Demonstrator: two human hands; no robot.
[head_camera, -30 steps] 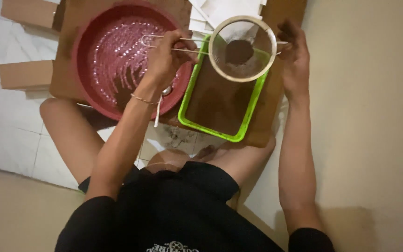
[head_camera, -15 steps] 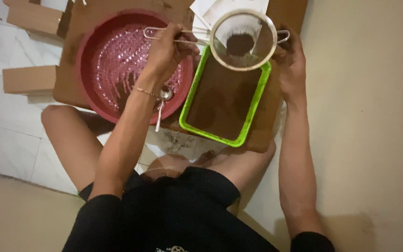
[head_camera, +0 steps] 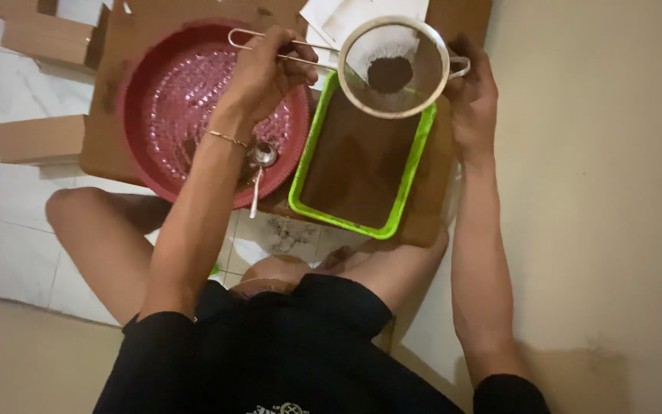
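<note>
Plain brown cardboard boxes (head_camera: 40, 138) lie at the left on white tile. The round wire-mesh sieve (head_camera: 394, 67) hangs over the far end of the green tray (head_camera: 411, 165), handle running leftward, brown powder in its middle. The left hand (head_camera: 266, 73) grips that handle. The right hand (head_camera: 473, 103) seems to clasp the sieve's rim hook. A spoon (head_camera: 260, 165) rests on the red basin (head_camera: 136, 153).

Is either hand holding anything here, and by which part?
The left hand grips the metal sieve by its wire handle; the right hand steadies its far rim.
</note>
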